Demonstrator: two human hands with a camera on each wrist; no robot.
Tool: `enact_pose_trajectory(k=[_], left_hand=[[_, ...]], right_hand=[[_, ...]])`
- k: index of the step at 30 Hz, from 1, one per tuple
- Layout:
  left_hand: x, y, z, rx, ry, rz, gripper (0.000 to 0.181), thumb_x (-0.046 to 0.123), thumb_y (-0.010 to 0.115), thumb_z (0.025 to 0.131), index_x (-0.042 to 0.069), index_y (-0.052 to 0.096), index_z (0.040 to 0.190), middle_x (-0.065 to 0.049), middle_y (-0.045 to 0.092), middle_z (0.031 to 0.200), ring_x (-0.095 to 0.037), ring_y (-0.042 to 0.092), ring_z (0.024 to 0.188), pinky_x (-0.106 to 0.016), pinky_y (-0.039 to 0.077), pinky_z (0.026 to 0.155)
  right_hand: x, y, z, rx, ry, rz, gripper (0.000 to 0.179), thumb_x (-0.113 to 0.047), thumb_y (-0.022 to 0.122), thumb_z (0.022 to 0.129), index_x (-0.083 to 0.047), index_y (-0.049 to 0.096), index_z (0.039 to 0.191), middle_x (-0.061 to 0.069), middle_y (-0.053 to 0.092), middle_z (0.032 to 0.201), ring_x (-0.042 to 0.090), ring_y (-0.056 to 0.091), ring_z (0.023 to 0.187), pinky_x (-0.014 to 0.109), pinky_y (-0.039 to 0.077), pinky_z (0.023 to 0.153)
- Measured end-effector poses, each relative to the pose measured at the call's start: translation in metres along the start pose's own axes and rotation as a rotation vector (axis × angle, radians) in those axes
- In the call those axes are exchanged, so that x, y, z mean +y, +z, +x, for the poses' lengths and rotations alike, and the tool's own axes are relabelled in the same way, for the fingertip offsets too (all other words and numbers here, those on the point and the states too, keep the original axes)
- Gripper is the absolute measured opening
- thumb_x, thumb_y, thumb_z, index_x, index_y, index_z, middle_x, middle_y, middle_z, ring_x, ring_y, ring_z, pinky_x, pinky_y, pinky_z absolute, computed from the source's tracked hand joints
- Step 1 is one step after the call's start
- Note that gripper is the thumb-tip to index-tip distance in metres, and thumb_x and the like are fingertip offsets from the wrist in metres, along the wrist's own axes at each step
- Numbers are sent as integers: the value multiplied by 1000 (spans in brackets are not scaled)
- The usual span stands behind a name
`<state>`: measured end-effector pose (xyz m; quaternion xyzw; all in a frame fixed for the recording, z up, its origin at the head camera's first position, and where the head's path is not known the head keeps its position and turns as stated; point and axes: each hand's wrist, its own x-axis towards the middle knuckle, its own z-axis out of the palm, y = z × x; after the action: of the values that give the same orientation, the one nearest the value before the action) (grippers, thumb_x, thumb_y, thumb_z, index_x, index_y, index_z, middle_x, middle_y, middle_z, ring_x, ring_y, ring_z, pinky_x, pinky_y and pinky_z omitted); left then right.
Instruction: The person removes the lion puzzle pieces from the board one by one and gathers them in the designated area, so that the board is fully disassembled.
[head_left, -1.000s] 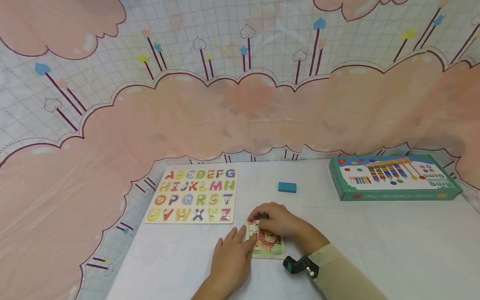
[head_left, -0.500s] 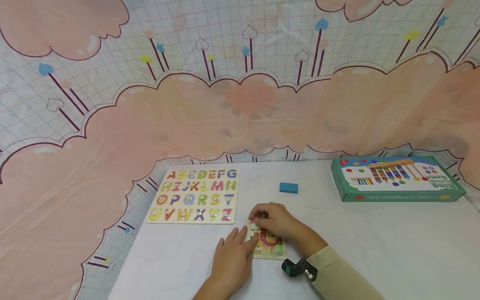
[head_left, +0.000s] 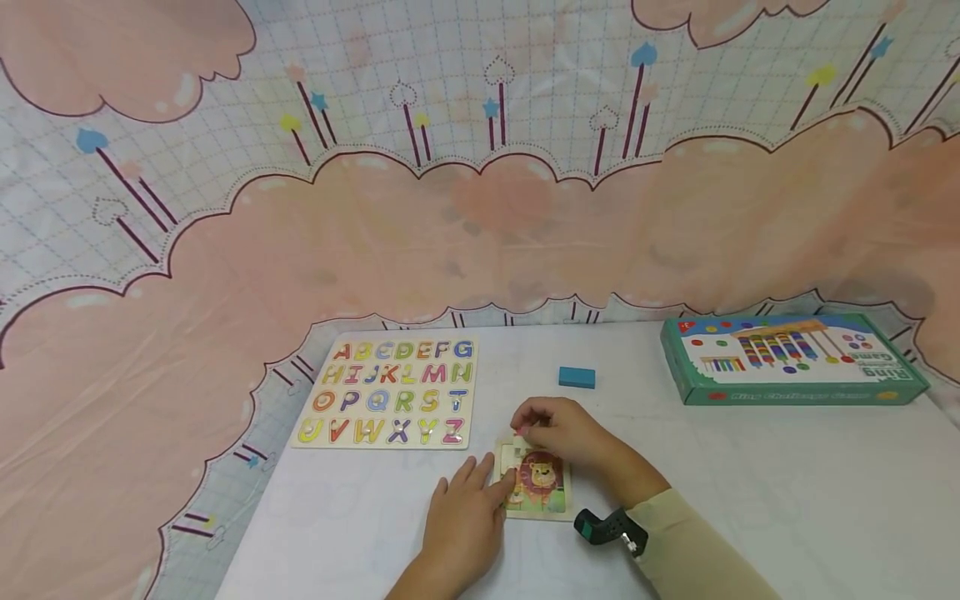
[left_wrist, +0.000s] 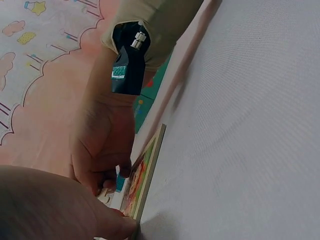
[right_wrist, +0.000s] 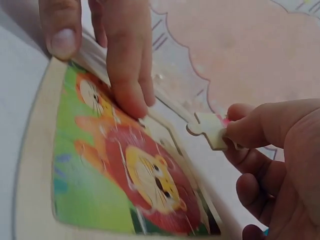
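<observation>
A small wooden jigsaw puzzle (head_left: 551,516) with a lion picture lies on the white table. My left hand (head_left: 465,517) rests along its left edge, fingers extended, with the index fingertip on the picture. Between the thumb and index finger of my right hand (head_left: 566,433) is a pale puzzle piece (right_wrist: 210,131) with a rounded tab and a touch of pink. It is held close over the puzzle's top edge. In the right wrist view, a bare recess (right_wrist: 162,131) shows in the tray beside the lion's mane.
Left of the puzzle lies an alphabet peg board (head_left: 386,450). A blue block (head_left: 577,377) sits behind my right hand. The green ring game box (head_left: 795,358) stands at the back right, before a pink patterned cloth backdrop (head_left: 420,242).
My right hand has drawn back slightly up and to the right with the piece pinched in it, baring the puzzle's upper left part and the lion's face. The left hand has stayed in place.
</observation>
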<state>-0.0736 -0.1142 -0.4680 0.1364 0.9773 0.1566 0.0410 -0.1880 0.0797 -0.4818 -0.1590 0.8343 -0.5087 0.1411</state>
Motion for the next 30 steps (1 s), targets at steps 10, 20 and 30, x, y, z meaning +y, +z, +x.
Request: enact_pose_trajectory(k=[10,20,30], left_hand=[[-1,1,-1,0,3,-2,44,14,73,97,23,72,141,-16,56,157,-43,48,147,-77,40,107],[-1,2,-1,16,11,6,46,14,74,97,24,72,141,-15,56,157,-42,48,147,-76,41,107],[-3,3,-2,19,17,11,47,15,74,96,25,71,143,-15,56,157,-42,48,147,-76,40,108]], right_hand=[[9,-19,-6,6,55,42,12,-7,69,100,-16,77,103,0,68,95,22,60,92,35,53,82],[21,-44,-13,3,43,7,11,-8,69,101,-14,77,105,1,68,98,22,60,95,33,53,83],[32,-69,-23,-23,0,-35,9,-11,70,102,-11,76,109,2,67,100,23,58,98,35,52,85]])
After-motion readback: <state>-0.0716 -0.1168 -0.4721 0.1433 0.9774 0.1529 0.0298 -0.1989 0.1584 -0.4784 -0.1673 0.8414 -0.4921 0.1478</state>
